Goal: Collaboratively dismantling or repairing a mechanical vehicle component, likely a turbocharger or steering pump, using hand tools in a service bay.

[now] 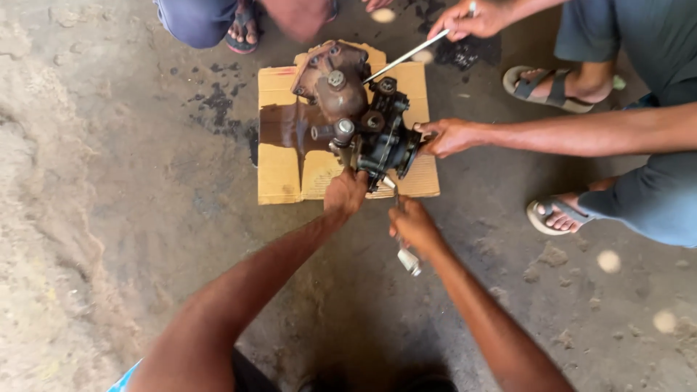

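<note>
While the left hand is bracing the heavy, oily pump, the right hand is gripping a wrench; firmest hold looks to be its solid body.

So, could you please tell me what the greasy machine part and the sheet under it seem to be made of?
The machine part looks like cast metal, dull black and rusty brown, with bolts and oily film. The sheet looks like tan corrugated cardboard, matte, with a dark oil stain.

A single head-worn view is aimed straight down, from standing-crouch nearness, at a cardboard sheet centred slightly above the frame's middle.
</note>
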